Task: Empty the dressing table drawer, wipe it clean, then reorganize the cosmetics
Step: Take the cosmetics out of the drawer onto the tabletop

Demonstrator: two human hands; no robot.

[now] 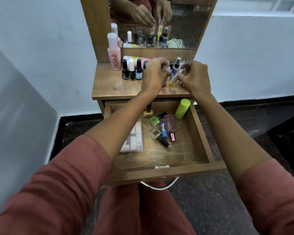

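Your left fingers (160,65) pinch a pink tube (166,70) and your right fingers (187,67) a yellow tube (173,81) above the table (109,85) behind the drawer (200,133), likely to stand them there while more cosmetics (170,123) lie inside it.

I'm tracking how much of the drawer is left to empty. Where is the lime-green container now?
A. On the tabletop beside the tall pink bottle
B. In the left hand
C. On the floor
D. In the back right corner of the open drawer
D: the lime-green container leans in the back right corner of the drawer; the left hand holds a pink tube, the right hand a yellow-tipped tube, both above the tabletop.
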